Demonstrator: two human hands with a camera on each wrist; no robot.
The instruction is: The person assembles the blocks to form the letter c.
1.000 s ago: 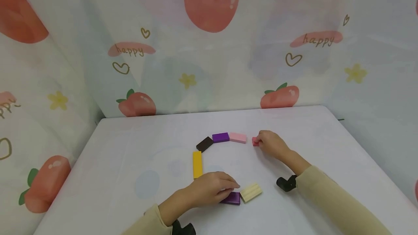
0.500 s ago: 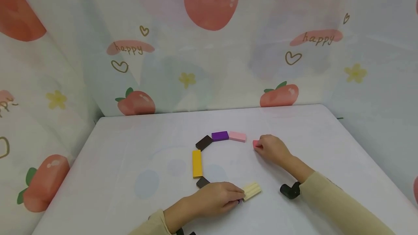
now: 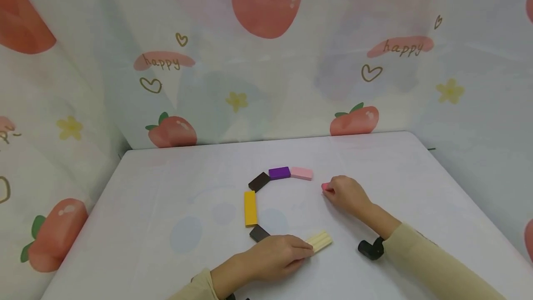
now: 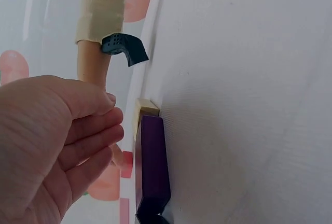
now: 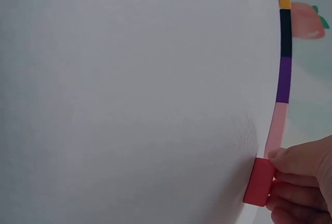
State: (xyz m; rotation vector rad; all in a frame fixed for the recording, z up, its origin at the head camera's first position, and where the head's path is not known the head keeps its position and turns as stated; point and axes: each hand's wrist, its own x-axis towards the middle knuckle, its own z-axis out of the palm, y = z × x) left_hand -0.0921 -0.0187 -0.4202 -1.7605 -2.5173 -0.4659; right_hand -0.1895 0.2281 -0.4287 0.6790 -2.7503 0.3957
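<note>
My right hand (image 3: 350,196) pinches a coral-red wooden block (image 5: 259,182) between thumb and fingers, to the right of the pale pink block (image 3: 301,173). My left hand (image 3: 280,257) hovers over the near side of the curved row, fingers loosely bent and holding nothing. Its fingertips overlap the left end of the bare-wood block (image 3: 319,242) in the head view. Beneath this hand lies a dark purple block (image 4: 153,162), hidden from the head camera but plain in the left wrist view.
The curved row continues with a purple block (image 3: 279,173), a dark brown block (image 3: 259,182), a yellow block (image 3: 251,209) and a dark grey block (image 3: 259,233). All lie on a white-covered table (image 3: 166,184). A fruit-print cloth (image 3: 266,87) hangs behind and at the sides.
My left hand has shifted right and nearer me, covering the dark purple block and uncovering the dark grey one. My right hand, with the coral-red block, has come slightly nearer me.
</note>
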